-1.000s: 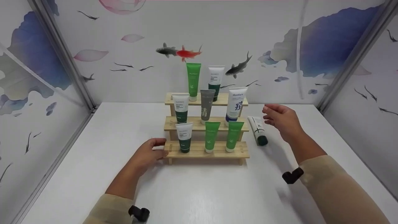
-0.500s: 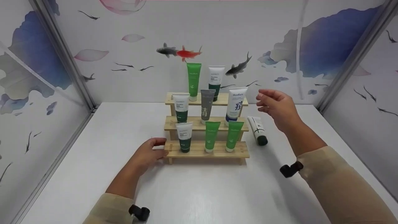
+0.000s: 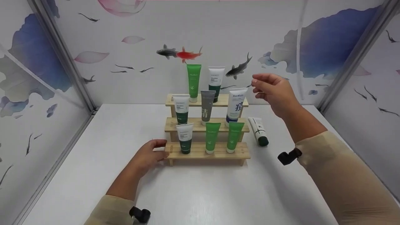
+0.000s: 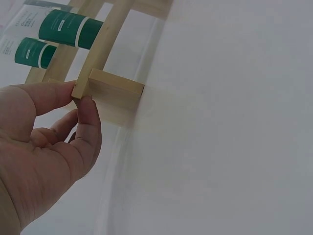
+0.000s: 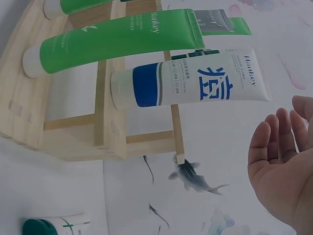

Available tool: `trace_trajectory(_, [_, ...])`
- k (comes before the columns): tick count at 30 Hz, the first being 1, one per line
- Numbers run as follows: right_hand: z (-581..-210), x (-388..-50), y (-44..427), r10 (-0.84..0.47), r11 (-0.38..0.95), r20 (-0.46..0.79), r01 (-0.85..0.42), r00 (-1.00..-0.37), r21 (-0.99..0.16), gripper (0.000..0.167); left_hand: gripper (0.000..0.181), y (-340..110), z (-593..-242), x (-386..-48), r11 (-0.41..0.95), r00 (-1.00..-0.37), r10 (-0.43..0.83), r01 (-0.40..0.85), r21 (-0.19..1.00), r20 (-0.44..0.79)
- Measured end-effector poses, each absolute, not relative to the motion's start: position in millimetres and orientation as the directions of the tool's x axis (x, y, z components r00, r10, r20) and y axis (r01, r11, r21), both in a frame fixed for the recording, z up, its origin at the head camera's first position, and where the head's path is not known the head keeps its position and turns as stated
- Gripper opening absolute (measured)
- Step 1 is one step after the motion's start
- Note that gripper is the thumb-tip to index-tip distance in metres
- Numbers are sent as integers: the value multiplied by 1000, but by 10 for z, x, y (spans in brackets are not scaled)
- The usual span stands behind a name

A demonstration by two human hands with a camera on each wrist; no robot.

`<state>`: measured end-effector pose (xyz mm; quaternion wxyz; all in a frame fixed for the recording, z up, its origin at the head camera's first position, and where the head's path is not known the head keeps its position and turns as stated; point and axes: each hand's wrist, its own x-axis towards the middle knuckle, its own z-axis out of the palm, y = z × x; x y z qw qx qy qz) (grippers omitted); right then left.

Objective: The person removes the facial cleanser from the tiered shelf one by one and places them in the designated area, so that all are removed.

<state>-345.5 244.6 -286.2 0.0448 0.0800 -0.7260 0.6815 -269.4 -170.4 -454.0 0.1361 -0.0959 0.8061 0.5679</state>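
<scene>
A three-tier wooden rack (image 3: 200, 152) carries several upright tubes. My left hand (image 3: 150, 157) pinches the left end of its lowest tier; in the left wrist view the thumb and fingers of that hand (image 4: 54, 142) grip the board's corner. Raised to the right of the rack, my right hand (image 3: 276, 95) is empty, its fingers loosely bent. Nearest to it stands a white tube with a blue base (image 3: 236, 104) on the middle tier, not touched, also visible in the right wrist view beside the hand (image 5: 283, 166). A green tube (image 3: 193, 82) and a white-and-green tube (image 3: 215, 82) occupy the top tier.
One white-and-green tube (image 3: 258, 131) lies on the white table (image 3: 200, 193) just right of the rack. Behind the rack rises a patterned wall (image 3: 125, 84), with metal-framed side panels at left and right.
My right hand has moved up and slightly left, from near the lying tube to beside the upper part of the rack. The left hand has stayed on the rack.
</scene>
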Motion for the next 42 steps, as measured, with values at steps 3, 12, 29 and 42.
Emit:
trace_trajectory(3, [-2782,-3500,2385,-72,43,194,-197,-978,-979,37,56,-1708,-4537,-2695,338,-943,-6,-314,887,-332])
trace_trajectory(12, [-2629,-3661,2194,-115,26,200,-205,-973,-979,33,55,-1705,-4547,-2709,345,-943,-11,-316,884,-333])
trace_trajectory(29, [-2482,-3933,1996,-183,222,93,-133,-979,-966,36,55,-1697,-4560,-2715,358,-943,-16,-315,879,-331])
trace_trajectory(42, [-2483,-4060,1868,-247,311,-2,-77,-969,-947,43,54,-1690,-4548,-2698,355,-950,-22,-298,886,-311])
